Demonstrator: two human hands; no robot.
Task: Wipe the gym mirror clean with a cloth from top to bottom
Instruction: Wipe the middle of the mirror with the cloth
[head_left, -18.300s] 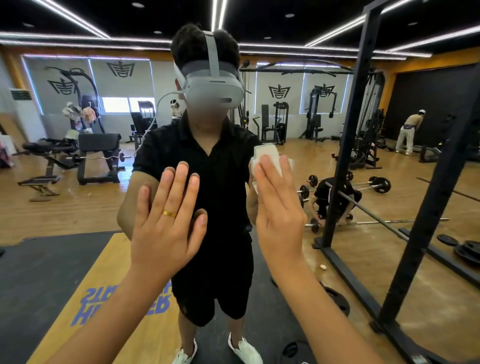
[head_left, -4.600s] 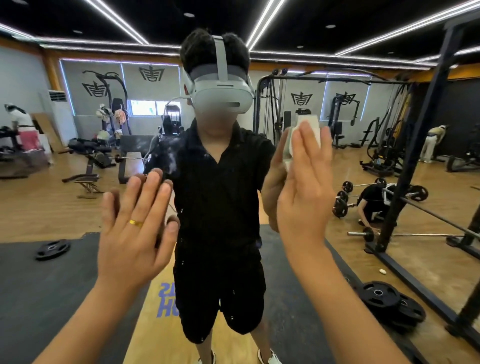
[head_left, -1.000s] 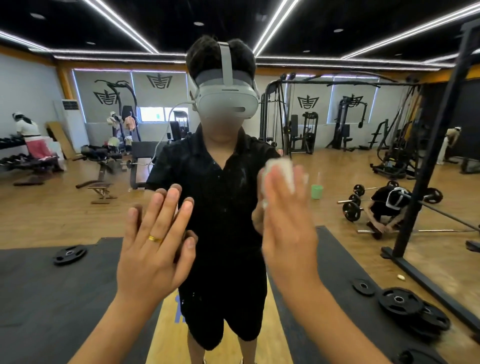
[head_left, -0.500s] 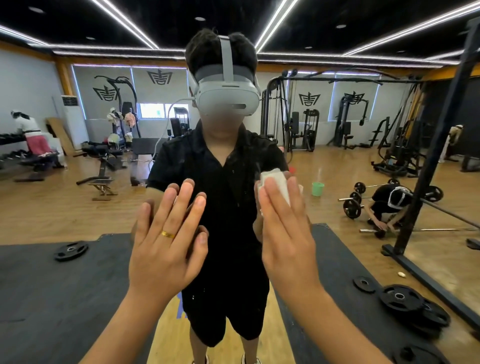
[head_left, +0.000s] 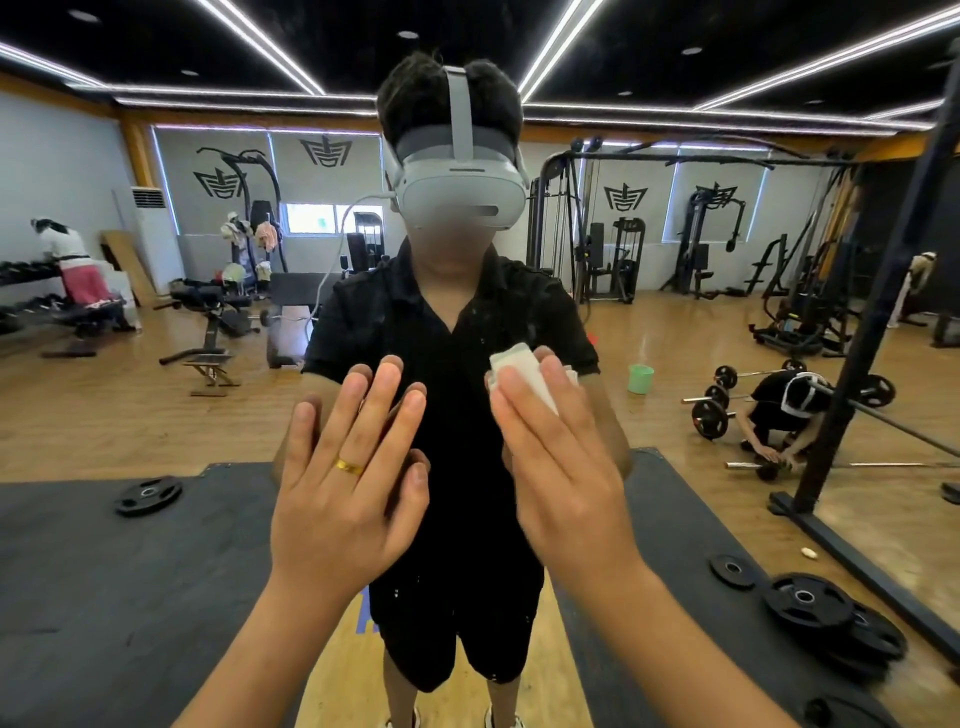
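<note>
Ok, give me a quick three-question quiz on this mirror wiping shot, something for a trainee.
1. Which hand presses the cloth to the mirror?
2. True or false: the left hand is flat, fingers straight, holding nothing.
3. The bucket seen in the reflection is: A red, B green, C blue.

Key: 1 the right hand; 2 true; 3 B.
</note>
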